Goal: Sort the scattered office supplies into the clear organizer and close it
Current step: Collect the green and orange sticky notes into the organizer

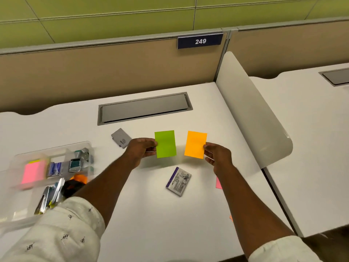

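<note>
The left hand (140,150) pinches a green sticky note (165,144) by its left edge, the fingers (151,143) curled onto that edge and the rest of the sheet standing free to their right. The right hand (217,157) pinches an orange sticky note (195,144) by its right edge, the sheet reaching left. Both notes are held side by side, apart, over the white counter (151,214). The clear organizer (83,145) sits open at the far left, well apart, with a pink pad (33,173) inside, and a purple-and-white box (178,181) lies nearer, between the forearms.
</note>
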Available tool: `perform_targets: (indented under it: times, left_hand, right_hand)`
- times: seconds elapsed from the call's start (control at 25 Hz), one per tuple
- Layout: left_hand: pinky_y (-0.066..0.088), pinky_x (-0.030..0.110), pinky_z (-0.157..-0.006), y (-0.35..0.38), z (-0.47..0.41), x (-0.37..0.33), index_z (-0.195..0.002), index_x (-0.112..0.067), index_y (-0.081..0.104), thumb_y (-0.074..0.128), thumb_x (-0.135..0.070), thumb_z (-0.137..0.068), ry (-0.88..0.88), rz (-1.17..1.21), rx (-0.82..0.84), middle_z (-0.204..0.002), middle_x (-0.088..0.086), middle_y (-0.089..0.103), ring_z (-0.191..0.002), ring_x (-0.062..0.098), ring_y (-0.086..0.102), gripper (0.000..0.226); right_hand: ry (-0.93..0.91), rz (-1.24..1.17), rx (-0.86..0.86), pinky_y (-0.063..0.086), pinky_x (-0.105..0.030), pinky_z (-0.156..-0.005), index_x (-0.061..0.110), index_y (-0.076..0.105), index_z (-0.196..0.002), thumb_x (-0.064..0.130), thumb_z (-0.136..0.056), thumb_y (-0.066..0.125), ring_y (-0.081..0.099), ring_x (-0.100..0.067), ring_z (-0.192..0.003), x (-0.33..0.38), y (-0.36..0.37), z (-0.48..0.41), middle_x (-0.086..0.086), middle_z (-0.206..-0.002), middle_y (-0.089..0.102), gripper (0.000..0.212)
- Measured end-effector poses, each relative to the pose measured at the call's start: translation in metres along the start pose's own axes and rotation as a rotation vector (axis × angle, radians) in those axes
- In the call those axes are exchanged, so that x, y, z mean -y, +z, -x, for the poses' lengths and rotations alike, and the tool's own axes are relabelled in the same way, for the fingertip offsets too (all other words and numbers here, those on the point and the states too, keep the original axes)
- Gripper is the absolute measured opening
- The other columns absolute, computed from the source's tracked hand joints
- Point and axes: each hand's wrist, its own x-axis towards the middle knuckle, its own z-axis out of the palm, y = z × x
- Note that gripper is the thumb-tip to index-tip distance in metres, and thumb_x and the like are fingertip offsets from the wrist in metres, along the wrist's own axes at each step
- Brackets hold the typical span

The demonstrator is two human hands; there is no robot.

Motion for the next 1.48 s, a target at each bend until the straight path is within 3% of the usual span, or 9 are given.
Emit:
perform_targets:
  times: [0.24, 0.52, 1.0, 1.24, 1.48]
  left_hand:
    - [0.059, 0.033, -0.066, -0.066, 0.055, 0.01, -0.086, -0.005, 0.075, 0.073, -0.004, -0.082, 0.049, 0.094, -0.042, -0.081, 0.012, 0.072, -0.072, 0.022, 0.068, 0.004]
    - [0.059, 0.032, -0.064, -0.166, 0.106, 0.018, -0.092, -0.004, 0.073, 0.071, -0.005, -0.084, 0.08, 0.161, -0.126, -0.083, 0.009, 0.074, -0.072, 0.019, 0.069, 0.009]
    - [0.059, 0.031, -0.061, -0.404, 0.129, -0.011, -0.086, -0.002, 0.071, 0.071, 0.001, -0.082, 0.099, 0.108, -0.221, -0.076, 0.012, 0.07, -0.065, 0.023, 0.067, 0.005]
    - [0.058, 0.029, -0.058, -0.475, 0.124, -0.012, -0.089, 0.001, 0.071, 0.07, 0.003, -0.083, 0.069, 0.033, -0.323, -0.076, 0.013, 0.068, -0.064, 0.022, 0.064, 0.006]
    - [0.055, 0.025, -0.052, -0.494, 0.096, -0.009, -0.092, 0.005, 0.071, 0.069, 0.004, -0.081, 0.013, -0.064, -0.364, -0.074, 0.014, 0.068, -0.058, 0.019, 0.065, 0.01]
  right_hand:
    - [-0.097, 0.049, 0.242, 0.056, -0.028, -0.057, 0.015, 0.077, -0.075, -0.001, -0.079, 0.066, 0.074, -0.021, -0.072, -0.019, 0.047, 0.056, -0.008, -0.086, 0.077, 0.019]
    - [-0.187, 0.125, 0.418, 0.057, -0.032, -0.064, 0.012, 0.074, -0.089, -0.001, -0.084, 0.067, 0.072, -0.023, -0.078, -0.06, 0.135, 0.109, -0.008, -0.087, 0.075, 0.015]
    - [-0.198, 0.085, 0.37, 0.059, -0.036, -0.071, 0.011, 0.072, -0.092, -0.001, -0.087, 0.068, 0.073, -0.024, -0.083, -0.148, 0.33, 0.2, -0.008, -0.091, 0.075, 0.013]
    - [-0.19, 0.129, 0.322, 0.058, -0.035, -0.069, 0.009, 0.071, -0.094, -0.001, -0.087, 0.069, 0.071, -0.028, -0.086, -0.188, 0.384, 0.229, -0.013, -0.098, 0.073, 0.012]
    - [-0.263, 0.197, 0.309, 0.058, -0.026, -0.057, 0.009, 0.072, -0.092, -0.001, -0.087, 0.068, 0.074, -0.021, -0.079, -0.192, 0.414, 0.23, -0.004, -0.091, 0.075, 0.012]
